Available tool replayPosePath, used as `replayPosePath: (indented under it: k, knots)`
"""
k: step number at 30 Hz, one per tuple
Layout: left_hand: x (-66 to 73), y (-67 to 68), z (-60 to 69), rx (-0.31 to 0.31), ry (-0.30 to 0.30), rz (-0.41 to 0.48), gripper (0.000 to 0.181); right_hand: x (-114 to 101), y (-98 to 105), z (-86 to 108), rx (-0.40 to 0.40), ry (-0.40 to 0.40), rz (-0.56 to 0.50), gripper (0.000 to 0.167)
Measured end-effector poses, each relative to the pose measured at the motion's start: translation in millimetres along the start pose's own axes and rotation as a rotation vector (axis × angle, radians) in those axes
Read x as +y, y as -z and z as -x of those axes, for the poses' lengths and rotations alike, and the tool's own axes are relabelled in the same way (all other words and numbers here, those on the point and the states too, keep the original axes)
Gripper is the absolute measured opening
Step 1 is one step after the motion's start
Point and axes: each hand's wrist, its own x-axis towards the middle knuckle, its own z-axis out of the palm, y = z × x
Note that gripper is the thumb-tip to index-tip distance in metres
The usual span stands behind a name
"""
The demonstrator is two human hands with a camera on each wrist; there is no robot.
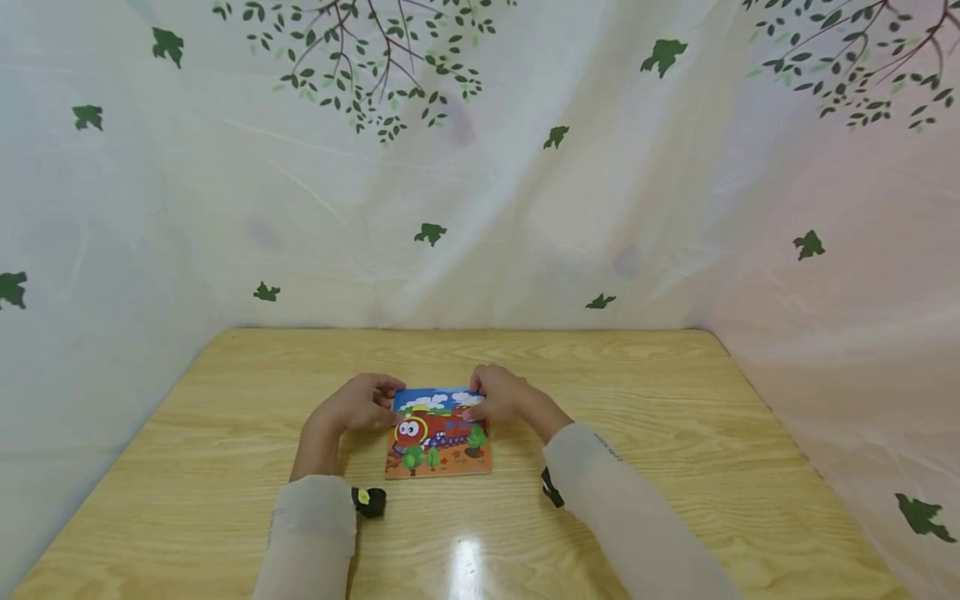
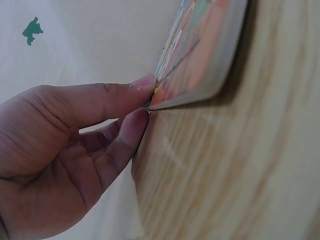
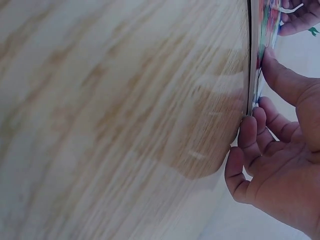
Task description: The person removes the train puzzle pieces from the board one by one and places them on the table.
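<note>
A thin square puzzle board [image 1: 438, 450] with a cartoon red train, blue sky and orange ground lies flat or nearly flat on the wooden table. My left hand [image 1: 360, 403] pinches its left edge. In the left wrist view, the thumb of that left hand [image 2: 75, 145] presses on the printed face, and a finger meets the rim of the puzzle board [image 2: 200, 65]. At the upper right corner, my right hand [image 1: 504, 395] grips the board. The right wrist view shows the right hand [image 3: 290, 145] with its thumb on the face and its other fingers curled at the edge.
The wooden table [image 1: 645, 400] stretches out on all sides of the board. Behind it and along both sides hangs a pale curtain [image 1: 480, 183] printed with leaves and branches. Dark wrist straps [image 1: 369, 502] sit at both cuffs.
</note>
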Motion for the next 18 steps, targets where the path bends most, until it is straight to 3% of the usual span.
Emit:
replayPosePath:
  k: [11,18]
  knots:
    - [0.3,-0.2,2.0,0.005,0.003,0.010,0.052,-4.4,0.5,6.2,0.012,-0.018,0.019,0.036]
    - [1.3,-1.0,3.1,0.005,0.008,0.020,0.051,-3.5,-0.7,9.2,0.010,0.023,-0.072,0.034]
